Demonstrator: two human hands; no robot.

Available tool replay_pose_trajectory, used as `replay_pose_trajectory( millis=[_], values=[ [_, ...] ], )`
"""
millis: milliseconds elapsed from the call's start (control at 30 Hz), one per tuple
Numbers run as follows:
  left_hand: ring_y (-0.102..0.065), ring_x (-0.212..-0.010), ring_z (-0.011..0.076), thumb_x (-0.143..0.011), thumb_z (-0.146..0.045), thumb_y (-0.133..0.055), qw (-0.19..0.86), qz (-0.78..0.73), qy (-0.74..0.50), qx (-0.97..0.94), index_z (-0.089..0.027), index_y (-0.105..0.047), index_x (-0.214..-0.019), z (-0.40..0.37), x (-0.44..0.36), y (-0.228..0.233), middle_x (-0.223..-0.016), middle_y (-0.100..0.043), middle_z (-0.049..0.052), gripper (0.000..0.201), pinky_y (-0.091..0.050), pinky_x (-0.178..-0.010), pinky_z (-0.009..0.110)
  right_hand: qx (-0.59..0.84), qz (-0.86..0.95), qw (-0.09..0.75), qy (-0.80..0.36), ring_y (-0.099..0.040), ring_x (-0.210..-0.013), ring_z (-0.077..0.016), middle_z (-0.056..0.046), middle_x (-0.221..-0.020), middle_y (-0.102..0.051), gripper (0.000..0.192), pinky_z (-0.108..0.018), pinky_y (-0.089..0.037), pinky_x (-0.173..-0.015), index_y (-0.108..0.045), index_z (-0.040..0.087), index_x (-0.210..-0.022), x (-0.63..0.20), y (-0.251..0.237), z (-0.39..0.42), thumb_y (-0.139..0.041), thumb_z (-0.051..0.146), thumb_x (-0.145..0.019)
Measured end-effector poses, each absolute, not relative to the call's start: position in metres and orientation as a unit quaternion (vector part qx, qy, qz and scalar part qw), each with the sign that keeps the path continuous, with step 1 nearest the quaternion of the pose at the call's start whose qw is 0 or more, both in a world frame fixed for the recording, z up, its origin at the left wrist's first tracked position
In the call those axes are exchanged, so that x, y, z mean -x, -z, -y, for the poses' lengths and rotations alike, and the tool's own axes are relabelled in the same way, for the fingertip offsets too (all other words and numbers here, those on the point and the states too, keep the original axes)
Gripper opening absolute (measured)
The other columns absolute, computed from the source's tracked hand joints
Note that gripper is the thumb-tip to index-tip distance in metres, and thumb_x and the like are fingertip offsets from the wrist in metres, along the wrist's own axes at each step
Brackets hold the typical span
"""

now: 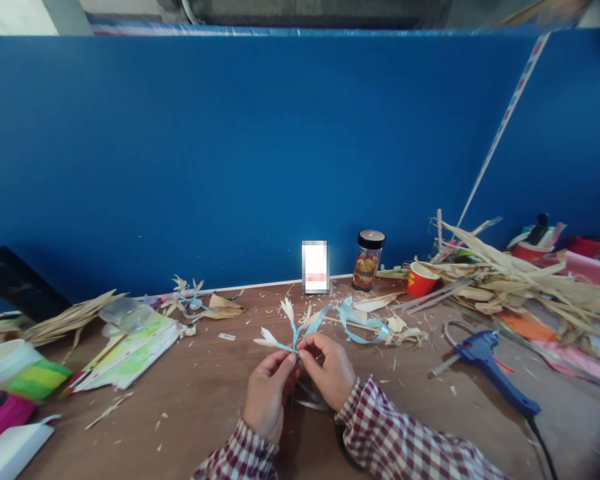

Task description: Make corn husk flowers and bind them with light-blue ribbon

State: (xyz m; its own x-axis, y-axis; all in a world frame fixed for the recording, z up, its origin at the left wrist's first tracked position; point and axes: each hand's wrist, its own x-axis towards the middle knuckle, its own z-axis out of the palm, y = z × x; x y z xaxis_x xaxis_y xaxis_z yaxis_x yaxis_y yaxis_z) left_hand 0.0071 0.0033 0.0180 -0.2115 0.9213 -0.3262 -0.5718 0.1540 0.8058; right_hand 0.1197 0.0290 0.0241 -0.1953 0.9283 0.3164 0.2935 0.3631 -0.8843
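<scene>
Both hands pinching a husk-flower sprig over the surface.

Left hand (269, 393) & right hand (330, 370) meet fingertip to fingertip, wrists low, both closed on the sprig (285, 330) at its base. Long axis runs up-left, away from the person; 2 pale flowers, 1 blue ribbon (353, 320) trailing right. 1 glue gun (485, 360) right, well apart.
</scene>
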Motion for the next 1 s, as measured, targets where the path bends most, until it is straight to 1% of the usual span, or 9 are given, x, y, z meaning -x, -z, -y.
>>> replay_pose_trajectory(
  millis=[167, 333, 500, 600, 700, 800, 900, 1000],
  values=[
    [-0.061, -0.059, 0.0096, -0.059, -0.012, -0.072, 0.604, -0.463, -0.624, -0.178, -0.012, -0.065, -0.074, -0.004, -0.007, -0.016, -0.068, -0.067, 0.003, 0.017, -0.05, -0.059, 0.018, 0.451, 0.704, 0.444, -0.321, -0.054, -0.065, -0.0134, -0.001, -0.074, -0.06, 0.01, -0.024, -0.042, -0.061, -0.059, 0.02, -0.078, -0.119, -0.022, -0.029, -0.05, 0.016, -0.076],
    [-0.061, -0.059, 0.0094, -0.062, -0.012, -0.07, 0.605, -0.462, -0.625, -0.172, -0.012, -0.065, -0.075, -0.005, -0.006, -0.013, -0.068, -0.067, 0.003, 0.014, -0.051, -0.059, 0.019, 0.45, 0.704, 0.443, -0.326, -0.054, -0.066, -0.0133, -0.001, -0.074, -0.06, 0.01, -0.024, -0.042, -0.061, -0.059, 0.02, -0.078, -0.119, -0.022, -0.029, -0.05, 0.015, -0.075],
    [-0.061, -0.057, 0.0093, -0.058, -0.013, -0.073, 0.601, -0.462, -0.629, -0.171, -0.012, -0.064, -0.072, -0.005, -0.006, -0.016, -0.065, -0.066, 0.002, 0.016, -0.051, -0.058, 0.018, 0.444, 0.705, 0.443, -0.33, -0.054, -0.064, -0.0131, 0.0, -0.072, -0.059, 0.009, -0.024, -0.042, -0.059, -0.059, 0.019, -0.076, -0.12, -0.025, -0.03, -0.051, 0.015, -0.074],
    [-0.061, -0.056, 0.0092, -0.056, -0.015, -0.075, 0.594, -0.471, -0.629, -0.171, -0.013, -0.065, -0.072, -0.004, -0.007, -0.017, -0.066, -0.067, 0.002, 0.019, -0.05, -0.057, 0.018, 0.436, 0.704, 0.451, -0.333, -0.055, -0.065, -0.0131, 0.0, -0.073, -0.06, 0.01, -0.024, -0.042, -0.061, -0.059, 0.019, -0.077, -0.121, -0.029, -0.03, -0.051, 0.015, -0.075],
    [-0.061, -0.059, 0.0106, -0.055, -0.019, -0.075, 0.592, -0.473, -0.621, -0.202, -0.013, -0.066, -0.075, -0.003, -0.008, -0.016, -0.069, -0.068, 0.003, 0.023, -0.049, -0.059, 0.02, 0.433, 0.703, 0.458, -0.328, -0.054, -0.066, -0.0132, -0.001, -0.074, -0.06, 0.01, -0.024, -0.042, -0.062, -0.06, 0.019, -0.08, -0.122, -0.032, -0.03, -0.051, 0.016, -0.076],
    [-0.062, -0.063, 0.0127, -0.056, -0.022, -0.074, 0.59, -0.469, -0.609, -0.248, -0.012, -0.066, -0.079, -0.003, -0.008, -0.013, -0.072, -0.069, 0.005, 0.026, -0.048, -0.061, 0.022, 0.448, 0.702, 0.449, -0.324, -0.053, -0.062, -0.0133, 0.0, -0.069, -0.059, 0.009, -0.024, -0.041, -0.059, -0.059, 0.02, -0.082, -0.122, -0.033, -0.028, -0.054, 0.019, -0.075],
    [-0.059, -0.056, 0.0108, -0.056, -0.023, -0.074, 0.582, -0.483, -0.598, -0.264, -0.012, -0.066, -0.079, -0.003, -0.006, -0.012, -0.066, -0.067, 0.003, 0.026, -0.046, -0.056, 0.021, 0.456, 0.697, 0.441, -0.334, -0.052, -0.059, -0.0127, 0.001, -0.066, -0.058, 0.008, -0.024, -0.04, -0.056, -0.059, 0.02, -0.081, -0.121, -0.032, -0.028, -0.056, 0.02, -0.074],
    [-0.055, -0.051, 0.009, -0.055, -0.023, -0.075, 0.576, -0.493, -0.594, -0.268, -0.012, -0.066, -0.076, -0.002, -0.005, -0.013, -0.06, -0.064, 0.001, 0.025, -0.044, -0.052, 0.02, 0.451, 0.694, 0.438, -0.349, -0.052, -0.059, -0.0124, 0.001, -0.067, -0.059, 0.004, -0.023, -0.041, -0.056, -0.059, 0.02, -0.077, -0.122, -0.033, -0.029, -0.057, 0.02, -0.073]
  ],
)
